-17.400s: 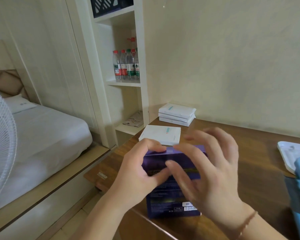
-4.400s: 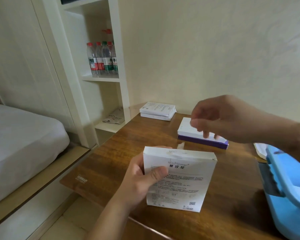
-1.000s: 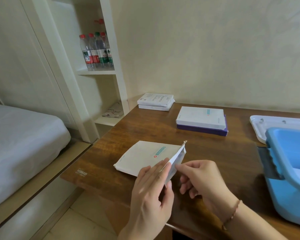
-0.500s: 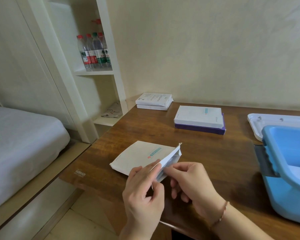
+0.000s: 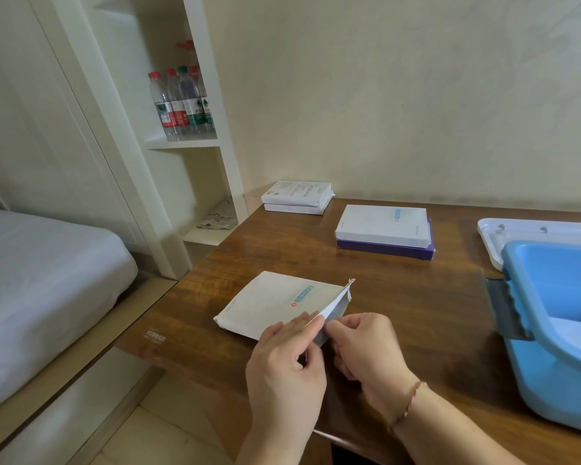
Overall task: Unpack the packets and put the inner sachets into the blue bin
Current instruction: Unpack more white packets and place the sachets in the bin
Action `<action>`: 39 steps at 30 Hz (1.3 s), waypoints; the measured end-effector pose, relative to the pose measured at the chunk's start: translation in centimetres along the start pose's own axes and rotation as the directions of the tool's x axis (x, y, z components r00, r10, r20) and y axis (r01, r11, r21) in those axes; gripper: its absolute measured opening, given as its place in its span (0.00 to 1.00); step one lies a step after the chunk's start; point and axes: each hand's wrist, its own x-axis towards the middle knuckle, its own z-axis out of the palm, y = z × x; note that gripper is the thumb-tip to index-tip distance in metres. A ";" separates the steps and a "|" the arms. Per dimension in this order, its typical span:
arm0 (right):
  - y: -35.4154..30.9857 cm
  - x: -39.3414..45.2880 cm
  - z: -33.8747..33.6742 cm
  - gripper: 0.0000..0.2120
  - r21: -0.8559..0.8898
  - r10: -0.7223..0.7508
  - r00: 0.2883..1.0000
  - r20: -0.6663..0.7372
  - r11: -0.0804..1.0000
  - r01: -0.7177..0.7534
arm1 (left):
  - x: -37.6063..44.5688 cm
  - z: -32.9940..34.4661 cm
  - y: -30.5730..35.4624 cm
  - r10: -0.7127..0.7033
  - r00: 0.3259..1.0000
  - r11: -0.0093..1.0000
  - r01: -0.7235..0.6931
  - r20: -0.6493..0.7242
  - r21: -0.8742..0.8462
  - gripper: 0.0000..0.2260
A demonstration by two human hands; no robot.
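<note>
At lower centre, both hands pinch the white packet (image 5: 282, 305) mouth, parted slightly wider than before. Left hand (image 5: 287, 367) grips the upper flap, right hand (image 5: 366, 347) the lower. Sachets not yet out.

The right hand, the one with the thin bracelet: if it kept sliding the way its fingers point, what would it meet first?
The right hand points left, so it would meet the opened end of the flat white paper packet it is already pinching, then the left hand just beyond.
</note>
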 end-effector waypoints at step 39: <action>0.3 -6.0 -8.0 0.07 0.086 -0.229 0.972 0.057 0.971 0.224 | -0.9 -1.1 1.6 0.170 0.971 0.983 -0.156 0.169 -0.092 0.19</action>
